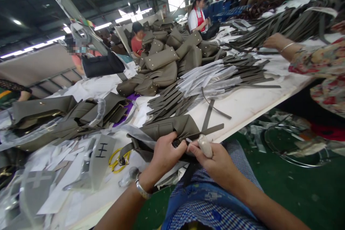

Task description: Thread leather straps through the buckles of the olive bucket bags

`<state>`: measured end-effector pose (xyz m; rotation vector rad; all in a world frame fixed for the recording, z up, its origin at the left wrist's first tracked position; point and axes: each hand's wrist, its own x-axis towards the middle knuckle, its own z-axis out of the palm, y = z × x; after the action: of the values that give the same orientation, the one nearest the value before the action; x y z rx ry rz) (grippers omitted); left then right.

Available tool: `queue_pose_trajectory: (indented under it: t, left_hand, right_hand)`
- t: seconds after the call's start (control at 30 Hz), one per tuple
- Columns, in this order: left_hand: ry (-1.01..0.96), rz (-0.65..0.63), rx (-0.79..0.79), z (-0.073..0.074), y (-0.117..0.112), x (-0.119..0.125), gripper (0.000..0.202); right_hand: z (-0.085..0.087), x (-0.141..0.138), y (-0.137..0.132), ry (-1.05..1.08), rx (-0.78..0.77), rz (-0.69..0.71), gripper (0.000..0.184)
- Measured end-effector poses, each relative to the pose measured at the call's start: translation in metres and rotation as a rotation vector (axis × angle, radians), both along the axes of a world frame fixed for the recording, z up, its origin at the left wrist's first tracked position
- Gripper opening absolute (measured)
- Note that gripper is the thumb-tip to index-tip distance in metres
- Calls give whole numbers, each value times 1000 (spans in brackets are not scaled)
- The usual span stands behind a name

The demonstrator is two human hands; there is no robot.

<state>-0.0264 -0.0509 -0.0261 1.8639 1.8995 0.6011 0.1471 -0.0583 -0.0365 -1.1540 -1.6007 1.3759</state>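
Observation:
A grey-brown handbag [172, 126] lies at the table's front edge, just ahead of both hands. My left hand [167, 156] is closed on a dark part of it, thumb and fingers pinched near the edge. Close beside it, my right hand [218, 163] is also closed, fingertips pointing at the same spot. A pale, rounded thing [205, 146] shows at the right fingers; whether it is a wrapped finger or a tool handle I cannot tell. A grey strap [214, 129] sticks out to the right of the handbag. The exact point of work is hidden by the fingers.
Yellow-handled scissors [118, 161] lie left of my left hand. More handbags [163, 58] are heaped further back, with bundled straps [172, 100] before them. Grey templates [101, 158] lie at left. A co-worker's arm [285, 46] reaches in from the right; several people stand beyond.

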Motion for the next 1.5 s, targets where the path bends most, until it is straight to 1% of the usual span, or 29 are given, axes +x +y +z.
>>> queue_pose_trajectory:
  t: [0.1, 0.23, 0.3, 0.47, 0.53, 0.57, 0.63, 0.67, 0.7, 0.73, 0.77, 0.83, 0.9, 0.93, 1.0, 1.03, 1.07, 1.1, 1.13, 1.17, 1.2, 1.23, 1.3, 1.33, 1.4, 1.43, 1.5]
  left_hand:
    - [-13, -9, 37, -4, -3, 0, 30]
    - [-33, -48, 103, -9, -8, 1, 26]
    - [-52, -86, 126, -12, -11, 2, 21]
    - [-56, -193, 143, -19, -14, -1, 14]
    - [-4, -214, 147, -19, -12, -2, 14]
    - [36, -214, 147, -17, -9, -3, 16]
    - [127, -206, 130, -11, -3, -5, 22]
    - [166, -210, 113, -6, 1, -6, 25]
    - [197, -217, 98, -1, 5, -7, 28]
    - [223, -219, 95, 5, 8, -9, 30]
    - [244, -213, 109, 11, 12, -12, 32]
    - [267, -187, 183, 20, 18, -20, 33]
    - [275, -173, 261, 25, 21, -32, 37]
    - [281, -183, 285, 26, 22, -39, 41]
    - [301, -224, 302, 27, 23, -52, 44]
    - [312, -246, 303, 28, 24, -58, 42]
    - [318, -260, 306, 30, 25, -63, 39]
    - [318, -265, 311, 33, 26, -67, 35]
    - [315, -264, 322, 37, 27, -69, 31]
    - [313, -262, 341, 42, 29, -70, 27]
    - [316, -262, 366, 48, 31, -70, 26]
    - [324, -267, 397, 55, 34, -70, 26]
    - [343, -293, 449, 67, 38, -68, 27]
    - [345, -298, 466, 72, 41, -69, 28]
    - [336, -292, 479, 75, 45, -77, 31]
    - [333, -287, 475, 73, 48, -85, 34]
    - [319, -274, 441, 65, 54, -108, 37]
  right_hand:
    - [2, 2, 2, 11, -69, 22, 30]
    - [-1, 1, 2, 139, -283, 10, 30]
    - [-5, -1, -2, 198, -358, 10, 32]
    - [-16, -7, -11, 262, -397, -23, 40]
    - [-19, -4, -6, 334, -466, -19, 40]
    - [-20, 0, -1, 382, -519, 8, 39]
    - [-19, 9, 14, 459, -598, 95, 37]
    - [-18, 13, 24, 462, -594, 140, 36]
    - [-15, 17, 34, 430, -548, 173, 35]
    - [-11, 19, 46, 360, -459, 187, 36]
    - [-7, 21, 59, 255, -328, 175, 36]
    - [0, 20, 87, -13, 1, 87, 36]
    - [5, 17, 117, -277, 304, -21, 35]
    - [7, 15, 132, -392, 416, -55, 34]
    - [12, 11, 157, -607, 583, -41, 36]
    - [16, 7, 166, -698, 665, -13, 44]
    - [22, 4, 171, -758, 758, 12, 53]
    - [29, -1, 173, -773, 856, 33, 58]
    - [37, -7, 171, -737, 943, 67, 58]
    - [46, -14, 166, -661, 996, 124, 52]
    - [55, -21, 159, -569, 1002, 214, 45]
    - [63, -28, 152, -484, 957, 334, 39]
    - [77, -39, 138, -382, 775, 556, 33]
    - [82, -42, 133, -361, 678, 614, 32]
    - [87, -42, 128, -329, 535, 638, 34]
    - [88, -39, 128, -301, 482, 633, 36]
    - [88, -28, 129, -207, 368, 649, 39]
